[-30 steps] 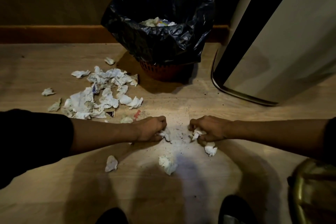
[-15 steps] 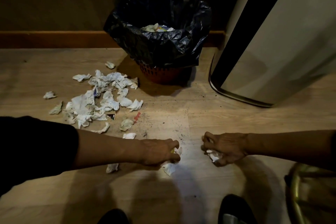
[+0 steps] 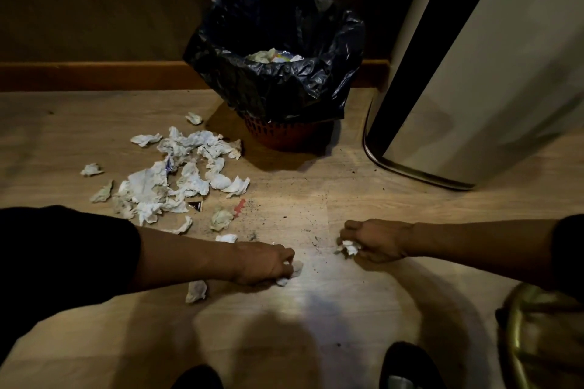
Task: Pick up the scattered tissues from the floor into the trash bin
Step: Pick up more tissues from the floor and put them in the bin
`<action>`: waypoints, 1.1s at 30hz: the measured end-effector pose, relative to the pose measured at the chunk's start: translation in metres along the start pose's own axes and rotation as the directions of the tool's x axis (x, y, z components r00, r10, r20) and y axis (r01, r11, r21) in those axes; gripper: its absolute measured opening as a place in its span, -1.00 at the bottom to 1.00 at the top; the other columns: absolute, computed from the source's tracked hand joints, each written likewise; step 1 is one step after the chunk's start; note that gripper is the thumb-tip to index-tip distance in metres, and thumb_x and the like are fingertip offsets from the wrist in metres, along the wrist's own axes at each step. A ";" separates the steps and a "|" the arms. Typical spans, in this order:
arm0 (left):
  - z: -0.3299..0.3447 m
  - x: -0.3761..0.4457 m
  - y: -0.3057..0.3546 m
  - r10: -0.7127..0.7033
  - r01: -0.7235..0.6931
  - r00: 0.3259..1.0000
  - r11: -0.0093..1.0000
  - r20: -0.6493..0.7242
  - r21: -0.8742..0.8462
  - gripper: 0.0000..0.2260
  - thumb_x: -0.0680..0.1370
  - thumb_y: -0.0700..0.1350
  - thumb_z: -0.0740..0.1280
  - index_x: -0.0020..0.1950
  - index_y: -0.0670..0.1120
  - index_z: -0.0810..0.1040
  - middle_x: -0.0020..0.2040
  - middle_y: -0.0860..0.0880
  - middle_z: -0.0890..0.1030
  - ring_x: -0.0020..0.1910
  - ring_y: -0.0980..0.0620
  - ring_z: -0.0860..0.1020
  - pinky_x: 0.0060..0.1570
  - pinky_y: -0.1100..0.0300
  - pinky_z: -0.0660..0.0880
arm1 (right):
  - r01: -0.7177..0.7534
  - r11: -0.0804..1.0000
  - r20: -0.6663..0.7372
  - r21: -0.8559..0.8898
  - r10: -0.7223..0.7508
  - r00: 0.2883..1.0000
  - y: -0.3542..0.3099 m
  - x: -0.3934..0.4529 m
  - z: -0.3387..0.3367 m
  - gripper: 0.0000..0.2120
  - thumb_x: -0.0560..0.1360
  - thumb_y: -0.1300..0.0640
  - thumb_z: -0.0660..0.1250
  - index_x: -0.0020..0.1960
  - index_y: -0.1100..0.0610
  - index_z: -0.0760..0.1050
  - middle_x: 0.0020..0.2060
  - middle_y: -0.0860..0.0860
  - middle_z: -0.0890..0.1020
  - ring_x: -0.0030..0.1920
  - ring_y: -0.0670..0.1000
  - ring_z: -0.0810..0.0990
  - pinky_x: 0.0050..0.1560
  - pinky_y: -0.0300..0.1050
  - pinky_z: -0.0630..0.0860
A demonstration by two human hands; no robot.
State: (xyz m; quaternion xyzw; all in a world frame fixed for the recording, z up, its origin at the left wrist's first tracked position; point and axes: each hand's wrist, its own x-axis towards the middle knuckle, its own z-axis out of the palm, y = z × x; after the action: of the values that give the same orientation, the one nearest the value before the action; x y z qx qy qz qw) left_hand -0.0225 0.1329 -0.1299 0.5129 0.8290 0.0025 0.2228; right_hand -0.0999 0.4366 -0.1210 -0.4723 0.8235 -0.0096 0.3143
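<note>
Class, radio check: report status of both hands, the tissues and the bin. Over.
Left hand and right hand each closed on tissue, low at floor. Big tissue pile still down, left of trash bin. Path to bin clear.

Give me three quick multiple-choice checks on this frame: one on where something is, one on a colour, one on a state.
1. Where is the main pile of tissues relative to the trash bin?
A. on the bin's left, on the floor
B. behind the bin
C. on the bin's right

2. What colour is the bin's liner bag?
A. white
B. black
C. blue

3. What is the right hand doing?
A. lying flat and empty
B. closed on a crumpled tissue
C. resting on the bin's rim

Key: 1 A, the main pile of tissues lies left of the trash bin. 2 B, the liner bag is black. 3 B, the right hand grips the crumpled tissue.
</note>
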 end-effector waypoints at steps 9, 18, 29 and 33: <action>-0.051 -0.040 -0.032 -0.340 0.308 0.936 0.916 -0.091 -0.258 -0.68 0.53 0.12 0.22 0.13 -0.08 0.46 0.04 -0.11 0.56 -0.07 -0.11 0.56 -0.09 0.06 0.52 | 0.007 1.000 -0.144 0.001 -0.006 0.990 -0.031 0.032 -0.067 -0.72 0.53 0.07 0.29 0.22 0.07 0.40 0.06 0.06 0.51 -0.06 0.07 0.53 -0.06 0.00 0.52; -0.150 -0.091 -0.046 -0.617 0.355 0.542 0.784 -0.571 -0.510 -0.84 0.47 -0.05 0.42 -0.03 -0.03 0.49 -0.17 0.08 0.55 -0.29 0.22 0.47 -0.30 0.31 0.33 | 0.009 0.981 -0.575 0.194 0.106 0.811 -0.074 0.039 -0.188 -0.90 0.48 0.11 0.36 -0.09 0.07 0.43 -0.21 -0.06 0.52 -0.20 -0.04 0.51 -0.19 -0.14 0.34; -0.292 -0.098 -0.069 -0.689 0.265 0.047 0.707 -0.723 -0.656 -0.78 0.50 -0.03 0.39 0.08 -0.08 0.50 0.03 -0.03 0.61 -0.06 0.02 0.56 -0.14 0.12 0.47 | 0.060 0.817 -0.719 0.574 0.468 0.514 -0.094 0.033 -0.322 -0.92 0.48 0.14 0.36 -0.04 0.05 0.60 -0.28 -0.02 0.66 -0.35 -0.09 0.63 -0.37 -0.24 0.51; -0.315 -0.077 -0.100 -0.900 0.155 0.087 0.436 -0.428 -0.886 -0.65 0.43 -0.02 0.47 0.16 -0.03 0.51 0.12 -0.06 0.60 0.01 -0.04 0.64 -0.02 0.02 0.63 | 0.090 0.660 -0.590 0.746 0.592 0.550 -0.080 0.043 -0.340 -0.92 0.48 0.14 0.43 -0.03 0.09 0.66 -0.23 0.01 0.69 -0.31 -0.06 0.62 -0.34 -0.20 0.51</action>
State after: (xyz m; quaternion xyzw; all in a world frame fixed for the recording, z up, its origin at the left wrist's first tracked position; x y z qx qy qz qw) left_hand -0.1960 0.0909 0.1586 -0.0789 0.8676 0.4744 -0.1262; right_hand -0.2330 0.2630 0.1544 -0.1207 0.8650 -0.4830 0.0623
